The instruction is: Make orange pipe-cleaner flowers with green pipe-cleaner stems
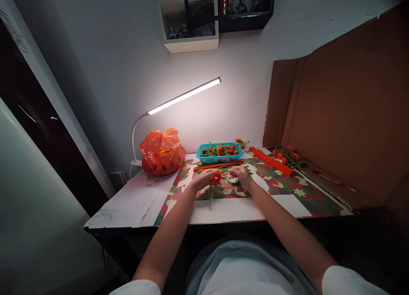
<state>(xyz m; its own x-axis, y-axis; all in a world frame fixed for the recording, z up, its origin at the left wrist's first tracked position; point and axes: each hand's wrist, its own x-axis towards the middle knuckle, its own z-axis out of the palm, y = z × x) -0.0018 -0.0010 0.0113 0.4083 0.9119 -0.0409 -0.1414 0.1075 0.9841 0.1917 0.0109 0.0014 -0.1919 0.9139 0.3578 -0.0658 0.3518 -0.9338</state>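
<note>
My left hand point(204, 180) is closed around an orange artificial flower point(216, 178), whose short green stem points down over the table's front. Opposite it, my right hand point(242, 176) has its fingers pinched together; whatever is between them is too small to make out. Just below those fingertips lies a roll of pale green tape point(233, 180). Behind both hands, a bundle of orange and green sticks point(220, 164) rests crosswise on the table. A blue basket point(220, 159) beyond it holds several orange flowers with green stems.
On the left stand an orange plastic bag point(162, 154) and a lit clamp lamp point(185, 95). Orange strips point(271, 161) and several orange flower heads point(283, 156) lie to the right, beside a tall cardboard sheet point(338, 112). A patterned cover point(294, 190) spreads over the table.
</note>
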